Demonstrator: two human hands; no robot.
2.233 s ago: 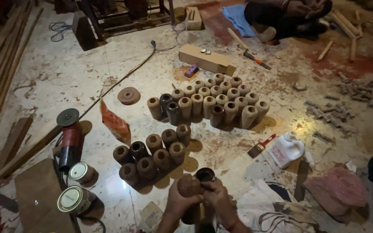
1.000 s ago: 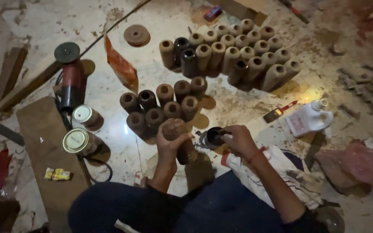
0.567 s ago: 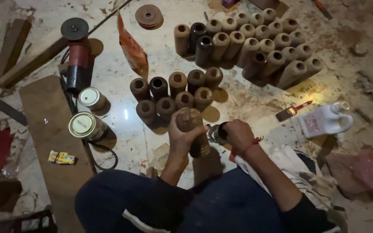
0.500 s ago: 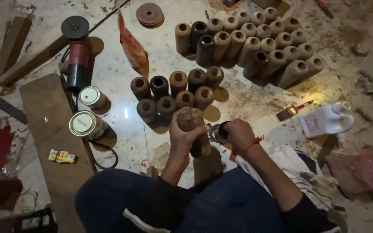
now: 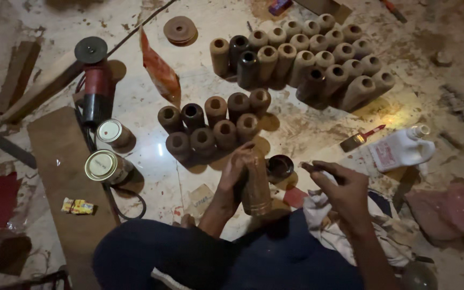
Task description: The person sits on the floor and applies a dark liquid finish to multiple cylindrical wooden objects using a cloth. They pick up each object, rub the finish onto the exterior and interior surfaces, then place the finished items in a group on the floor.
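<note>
- One view only, head cam, looking down at a person sitting on a stained floor (image 5: 307,129) w/ both hands out front.
- L hand (image 5: 236,171): wrapped round the upper part of a brown wooden cylinder (image 5: 255,185), firm grasp. The piece stands upright just ahead of the knees, base at or near the floor; can't tell if it touches.
- R hand (image 5: 342,188): apart from the cylinder, off to its right and over a light cloth (image 5: 323,215). Fingers curled, tips pinched together. Something dark may sit at the tips, too small to tell, so can't say if it holds anything.
- Small dark pot (image 5: 279,167) just beside the cylinder, between it and the R hand.
- Near group of like pieces (image 5: 214,126) stands just beyond the L hand, holes up; bigger batch (image 5: 307,53) further out, mostly paler, a few dark.
- Also around: brush (image 5: 358,139) and white jug (image 5: 401,150) to the right; two tins (image 5: 106,165), a red grinder (image 5: 96,88) and a board (image 5: 60,177) to the left.
- Step, as I judge it: one piece picked out and steadied for hand finishing, R hand between touches, prob. near the pot for that reason.
- Next move calls for: L hand keeping the piece upright and steady while the R hand closes the gap w/o knocking the pot.
</note>
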